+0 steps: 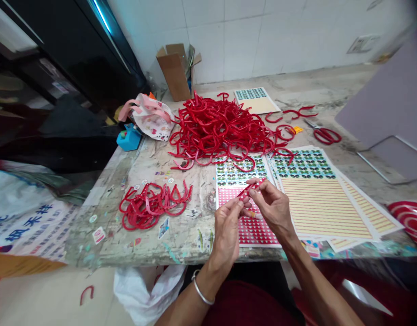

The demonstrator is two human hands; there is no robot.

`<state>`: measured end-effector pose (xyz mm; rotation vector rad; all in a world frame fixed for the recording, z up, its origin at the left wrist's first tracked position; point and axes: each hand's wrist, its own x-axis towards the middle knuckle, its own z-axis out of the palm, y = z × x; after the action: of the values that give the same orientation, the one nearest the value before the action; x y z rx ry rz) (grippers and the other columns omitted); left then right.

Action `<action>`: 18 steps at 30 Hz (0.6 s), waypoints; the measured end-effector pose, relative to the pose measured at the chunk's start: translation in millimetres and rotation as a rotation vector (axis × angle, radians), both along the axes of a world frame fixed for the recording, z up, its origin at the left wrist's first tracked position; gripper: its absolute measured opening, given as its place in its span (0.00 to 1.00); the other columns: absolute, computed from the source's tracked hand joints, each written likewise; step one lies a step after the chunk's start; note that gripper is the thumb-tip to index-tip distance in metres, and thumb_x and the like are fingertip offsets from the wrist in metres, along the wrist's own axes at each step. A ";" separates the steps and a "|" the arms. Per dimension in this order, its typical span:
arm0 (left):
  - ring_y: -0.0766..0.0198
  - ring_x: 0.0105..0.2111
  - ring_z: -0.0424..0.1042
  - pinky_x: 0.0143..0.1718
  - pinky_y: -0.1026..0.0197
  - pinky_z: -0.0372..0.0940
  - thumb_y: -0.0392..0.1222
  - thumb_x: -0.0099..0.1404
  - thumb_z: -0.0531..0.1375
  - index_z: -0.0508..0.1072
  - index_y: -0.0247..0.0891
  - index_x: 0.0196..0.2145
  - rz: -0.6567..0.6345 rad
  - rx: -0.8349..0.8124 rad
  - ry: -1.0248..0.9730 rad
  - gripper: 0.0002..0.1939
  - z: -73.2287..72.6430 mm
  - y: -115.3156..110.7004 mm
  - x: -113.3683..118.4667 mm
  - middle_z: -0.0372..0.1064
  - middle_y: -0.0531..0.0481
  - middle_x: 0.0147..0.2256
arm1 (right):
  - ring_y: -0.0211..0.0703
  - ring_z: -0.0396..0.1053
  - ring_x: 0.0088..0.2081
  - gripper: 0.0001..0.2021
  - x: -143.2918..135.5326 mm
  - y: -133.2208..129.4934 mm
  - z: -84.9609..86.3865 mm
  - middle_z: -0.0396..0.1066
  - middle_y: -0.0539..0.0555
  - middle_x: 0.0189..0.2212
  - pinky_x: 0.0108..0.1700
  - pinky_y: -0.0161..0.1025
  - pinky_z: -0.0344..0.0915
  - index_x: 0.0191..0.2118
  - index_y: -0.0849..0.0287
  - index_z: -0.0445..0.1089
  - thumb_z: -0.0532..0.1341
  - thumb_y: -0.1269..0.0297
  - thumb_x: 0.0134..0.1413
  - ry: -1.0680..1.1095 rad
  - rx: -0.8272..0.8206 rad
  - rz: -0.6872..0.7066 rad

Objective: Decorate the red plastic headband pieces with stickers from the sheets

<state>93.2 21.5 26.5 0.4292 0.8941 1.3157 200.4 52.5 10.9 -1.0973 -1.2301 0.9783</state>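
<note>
My left hand pinches one end of a short stretch of red curved band with pale spots. The fingers of my right hand are closed on the same band, a little further to the right. Both hands are just above a sticker sheet that has green-and-blue pictures at the top and rows of red and pink hearts below. Part of that sheet is hidden by my hands. Behind it lies a large heap of red curved bands. A smaller pile of red bands is at the left.
Overlapping striped sheets lie at the right, with red-handled scissors beyond them. A blue tape dispenser, a white bag and a cardboard box stand at the back left. Another sheet lies behind the heap.
</note>
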 end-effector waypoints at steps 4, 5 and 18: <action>0.67 0.30 0.71 0.38 0.64 0.63 0.37 0.59 0.60 0.76 0.32 0.31 0.000 0.041 0.032 0.06 -1.0 1.5 1.6 0.74 0.47 0.29 | 0.42 0.66 0.43 0.06 -0.4 -0.3 -0.4 0.68 0.56 0.40 0.41 0.38 0.63 0.27 0.58 0.62 0.61 0.67 0.51 -0.003 0.006 0.001; 0.68 0.29 0.71 0.38 0.64 0.63 0.37 0.59 0.60 0.76 0.32 0.31 0.001 0.045 0.037 0.06 -1.0 1.9 2.0 0.74 0.48 0.28 | 0.42 0.66 0.43 0.06 -0.4 -0.4 -0.4 0.68 0.56 0.40 0.41 0.38 0.63 0.27 0.58 0.62 0.61 0.67 0.51 -0.001 0.008 0.000; 0.65 0.33 0.72 0.40 0.64 0.62 0.35 0.60 0.58 0.74 0.32 0.24 -0.005 0.075 0.087 0.08 1.1 -0.7 2.0 0.74 0.48 0.26 | 0.41 0.66 0.38 0.07 2.6 -1.0 1.5 0.67 0.55 0.39 0.39 0.38 0.63 0.27 0.59 0.64 0.61 0.64 0.52 0.028 -0.064 0.024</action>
<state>95.1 20.7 27.6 0.5504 0.9170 1.3371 203.1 51.5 12.4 -1.1171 -1.1991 1.0539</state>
